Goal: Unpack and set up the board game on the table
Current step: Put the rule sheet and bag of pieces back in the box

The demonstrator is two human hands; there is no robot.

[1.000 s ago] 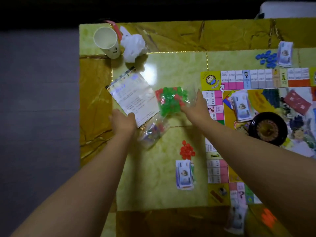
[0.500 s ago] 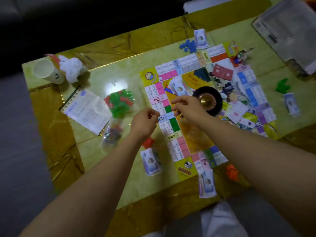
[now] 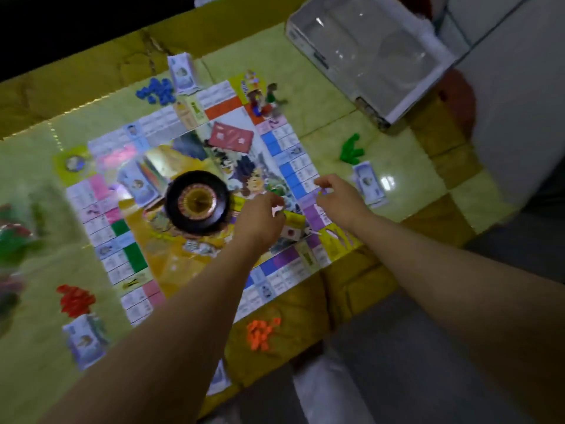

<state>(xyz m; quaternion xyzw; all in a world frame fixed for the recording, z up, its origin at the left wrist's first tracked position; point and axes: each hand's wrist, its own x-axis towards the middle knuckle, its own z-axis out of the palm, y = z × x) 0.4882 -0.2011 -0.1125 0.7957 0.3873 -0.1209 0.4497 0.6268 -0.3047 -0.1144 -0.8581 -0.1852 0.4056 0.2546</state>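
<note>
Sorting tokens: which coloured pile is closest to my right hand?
The green pile, beyond your right hand; blue pile, red pile and orange pile lie farther.

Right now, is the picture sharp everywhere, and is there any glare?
Head view: dim overall; the bag of pieces at the left edge is smeared by motion blur, the wheel is sharper; a white reflection glares on the table.
</note>
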